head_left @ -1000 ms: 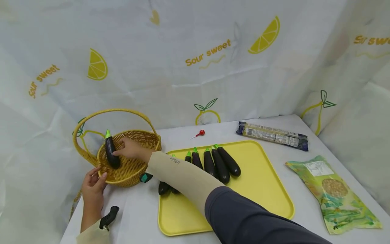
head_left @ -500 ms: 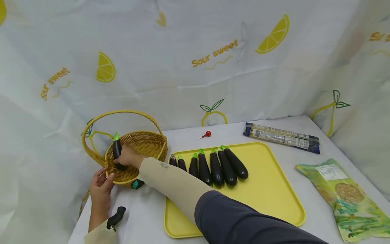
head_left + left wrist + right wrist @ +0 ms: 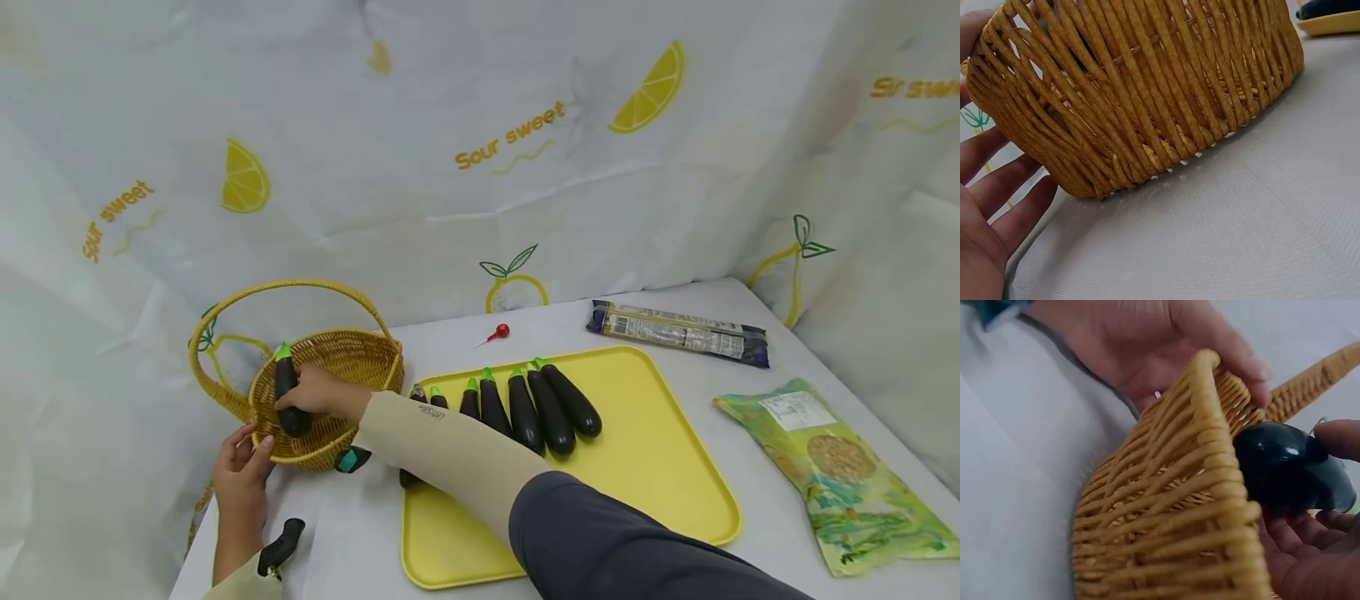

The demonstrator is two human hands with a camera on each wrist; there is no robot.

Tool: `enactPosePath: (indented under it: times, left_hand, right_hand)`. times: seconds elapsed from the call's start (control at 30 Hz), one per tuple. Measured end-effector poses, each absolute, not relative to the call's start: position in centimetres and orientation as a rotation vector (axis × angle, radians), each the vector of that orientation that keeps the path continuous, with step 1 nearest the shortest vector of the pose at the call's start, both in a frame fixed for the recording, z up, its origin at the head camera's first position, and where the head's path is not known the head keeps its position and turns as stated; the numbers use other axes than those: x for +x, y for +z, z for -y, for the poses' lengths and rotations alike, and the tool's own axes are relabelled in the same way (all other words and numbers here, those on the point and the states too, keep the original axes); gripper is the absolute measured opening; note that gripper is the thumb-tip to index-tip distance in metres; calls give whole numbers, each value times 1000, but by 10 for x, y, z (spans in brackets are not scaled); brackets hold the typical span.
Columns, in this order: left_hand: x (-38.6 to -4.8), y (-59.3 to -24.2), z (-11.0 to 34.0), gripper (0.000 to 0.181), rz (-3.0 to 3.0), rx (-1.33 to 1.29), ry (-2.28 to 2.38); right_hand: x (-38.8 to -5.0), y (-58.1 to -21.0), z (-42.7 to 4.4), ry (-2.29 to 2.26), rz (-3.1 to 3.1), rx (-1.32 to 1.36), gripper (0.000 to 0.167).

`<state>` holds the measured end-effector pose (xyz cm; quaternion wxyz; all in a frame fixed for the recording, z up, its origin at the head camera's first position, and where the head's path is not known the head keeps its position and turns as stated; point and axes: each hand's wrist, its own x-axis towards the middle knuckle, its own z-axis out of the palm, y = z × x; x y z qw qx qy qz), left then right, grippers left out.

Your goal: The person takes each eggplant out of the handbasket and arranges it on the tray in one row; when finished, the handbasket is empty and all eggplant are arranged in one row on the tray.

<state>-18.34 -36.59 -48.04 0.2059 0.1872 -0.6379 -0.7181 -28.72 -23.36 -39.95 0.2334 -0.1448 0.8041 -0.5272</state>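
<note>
My right hand [image 3: 322,392] grips a dark eggplant [image 3: 286,375] with a bright green stem end. It stands steeply inside the left part of the yellow wicker basket [image 3: 363,358], stem up. In the right wrist view, the glossy rounded end of the eggplant [image 3: 1285,465] shows between thumb and fingers beside the rim. My left hand [image 3: 243,479] holds the basket's near-left rim, thumb at the edge. Its fingers lie along the outer wall of the basket [image 3: 1147,94] in the left wrist view. My right forearm partly hides the eggplants on the tray.
On the yellow tray [image 3: 637,475] lie several more eggplants [image 3: 551,412] in a row. Behind it is a red lollipop [image 3: 501,332]. A long dark printed packet [image 3: 678,332] and a green bag [image 3: 840,475] lie on the right. The basket's handle [image 3: 300,283] arches overhead.
The eggplant has moved slightly down in the basket, with my right fingers closing further around it. My left hand stays at the rim. The head view has shifted a little.
</note>
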Motion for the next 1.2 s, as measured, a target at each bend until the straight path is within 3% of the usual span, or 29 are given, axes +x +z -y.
enactPosePath:
  times: [0.43,1.2]
  left_hand:
    - [-180,-480,362,45,1689,514,-2049]
    - [-178,-481,361,47,1690,514,-2060]
  right_hand:
    - [-254,-361,145,-1459,-2010,-578,58]
    - [-239,-369,-60,-1456,-2269,-515,62]
